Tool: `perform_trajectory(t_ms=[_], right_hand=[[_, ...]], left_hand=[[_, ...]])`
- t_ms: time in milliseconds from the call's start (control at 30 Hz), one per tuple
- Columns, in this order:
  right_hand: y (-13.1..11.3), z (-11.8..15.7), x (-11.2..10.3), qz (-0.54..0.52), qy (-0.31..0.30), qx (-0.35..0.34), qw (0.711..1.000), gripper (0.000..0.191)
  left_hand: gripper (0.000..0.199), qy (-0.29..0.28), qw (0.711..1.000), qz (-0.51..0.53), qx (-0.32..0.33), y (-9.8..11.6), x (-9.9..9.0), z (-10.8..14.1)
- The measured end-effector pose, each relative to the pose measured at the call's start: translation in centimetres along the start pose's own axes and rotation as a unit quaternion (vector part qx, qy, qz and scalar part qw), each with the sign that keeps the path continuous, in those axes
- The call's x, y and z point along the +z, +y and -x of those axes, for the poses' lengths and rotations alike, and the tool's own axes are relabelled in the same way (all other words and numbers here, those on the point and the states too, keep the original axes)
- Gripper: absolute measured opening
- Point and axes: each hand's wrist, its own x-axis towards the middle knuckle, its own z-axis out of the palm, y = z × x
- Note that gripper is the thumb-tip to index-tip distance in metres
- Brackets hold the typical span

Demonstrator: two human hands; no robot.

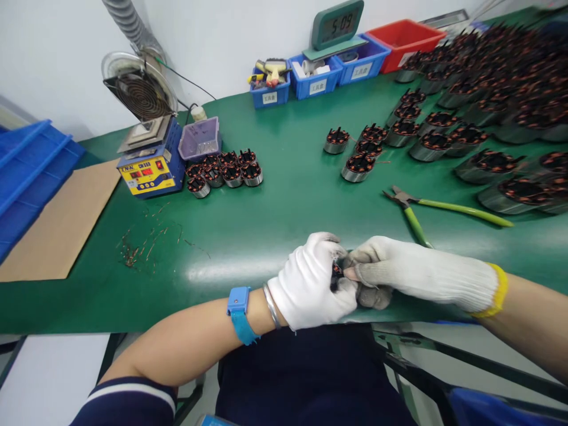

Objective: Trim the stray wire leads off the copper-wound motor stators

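Near the front edge of the green table, my left hand, in a white glove, is wrapped round a small motor stator with black parts and copper windings. Most of the stator is hidden by the gloves. My right hand, gloved with a yellow cuff, meets it from the right, its fingers pinched at the stator's copper side. Whatever lies between those right fingertips is too small to make out. Green-handled cutters lie with jaws apart beyond my right hand.
Stators stand at the centre right, with many more massed at the far right. A smaller group stands beside a blue-and-yellow device. Wire scraps lie at left. Blue bins and a red bin line the back.
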Motion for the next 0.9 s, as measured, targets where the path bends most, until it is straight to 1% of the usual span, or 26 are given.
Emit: perform_trajectory(t_ms=[67, 167, 200, 233, 267, 333, 367, 400, 500, 533, 567, 600, 633, 667, 700, 733, 767, 800, 833, 867, 900], right_hand=[[0.4, 0.0, 0.5, 0.013, 0.033, -0.014, 0.999, 0.04], [1.1, 0.2, 1.3, 0.039, 0.114, -0.033, 0.992, 0.037], [1.3, 0.3, 1.5, 0.04, 0.134, -0.043, 0.989, 0.036], [1.5, 0.4, 1.7, 0.031, 0.149, -0.056, 0.987, 0.036], [1.7, 0.6, 1.9, 0.013, 0.159, -0.071, 0.985, 0.037], [2.0, 1.1, 2.1, -0.023, 0.175, -0.098, 0.98, 0.039], [2.0, 1.4, 2.1, -0.035, 0.184, -0.106, 0.977, 0.04], [2.1, 1.7, 2.1, -0.042, 0.191, -0.113, 0.974, 0.042], [2.0, 2.4, 2.1, -0.04, 0.203, -0.132, 0.969, 0.045], [1.9, 2.5, 2.1, -0.042, 0.201, -0.137, 0.969, 0.046], [1.8, 2.5, 2.1, -0.048, 0.198, -0.139, 0.969, 0.046], [1.7, 2.5, 2.1, -0.057, 0.194, -0.138, 0.97, 0.046], [1.6, 2.5, 2.1, -0.066, 0.19, -0.136, 0.97, 0.046], [1.5, 2.5, 2.2, -0.079, 0.185, -0.135, 0.97, 0.045], [1.3, 2.4, 2.2, -0.093, 0.182, -0.135, 0.969, 0.046], [1.2, 2.4, 2.2, -0.105, 0.18, -0.138, 0.968, 0.047], [1.1, 2.5, 2.3, -0.112, 0.177, -0.141, 0.968, 0.048], [1.0, 2.6, 2.3, -0.114, 0.175, -0.145, 0.967, 0.049], [0.9, 2.7, 2.4, -0.111, 0.172, -0.149, 0.967, 0.051], [0.8, 2.9, 2.5, -0.102, 0.169, -0.153, 0.968, 0.051], [0.7, 3.0, 2.6, -0.086, 0.166, -0.158, 0.97, 0.051]], left_hand=[[0.044, -0.007, 1.0, 0.026, -0.009, 0.3, -0.3, 0.1], [0.067, -0.062, 0.993, 0.099, -0.017, 0.5, -1.3, -0.3], [0.071, -0.082, 0.987, 0.131, -0.032, 0.4, -1.8, -0.6], [0.072, -0.098, 0.979, 0.166, -0.062, 0.3, -2.3, -0.9], [0.07, -0.107, 0.968, 0.2, -0.106, 0.1, -2.8, -1.3], [0.063, -0.111, 0.935, 0.265, -0.207, -0.4, -3.9, -2.0], [0.061, -0.121, 0.915, 0.295, -0.246, -0.6, -4.3, -2.3], [0.06, -0.148, 0.893, 0.327, -0.272, -0.7, -4.7, -2.6], [0.06, -0.29, 0.808, 0.409, -0.31, -0.7, -5.2, -3.0], [0.059, -0.319, 0.785, 0.426, -0.316, -0.6, -5.2, -2.9], [0.058, -0.321, 0.779, 0.438, -0.314, -0.4, -5.0, -2.8], [0.057, -0.296, 0.793, 0.442, -0.298, -0.3, -4.8, -2.6], [0.056, -0.251, 0.824, 0.434, -0.264, -0.1, -4.6, -2.4], [0.052, -0.199, 0.864, 0.409, -0.215, 0.1, -4.4, -2.1], [0.046, -0.147, 0.906, 0.367, -0.151, 0.3, -4.2, -1.8], [0.039, -0.106, 0.94, 0.315, -0.074, 0.5, -4.2, -1.5], [0.031, -0.075, 0.962, 0.261, 0.009, 0.8, -4.2, -1.3], [0.025, -0.054, 0.971, 0.215, 0.092, 1.0, -4.3, -1.0], [0.025, -0.037, 0.969, 0.183, 0.162, 1.1, -4.4, -0.8], [0.029, -0.019, 0.964, 0.167, 0.204, 1.3, -4.5, -0.7], [0.036, 0.003, 0.966, 0.163, 0.202, 1.4, -4.6, -0.6]])
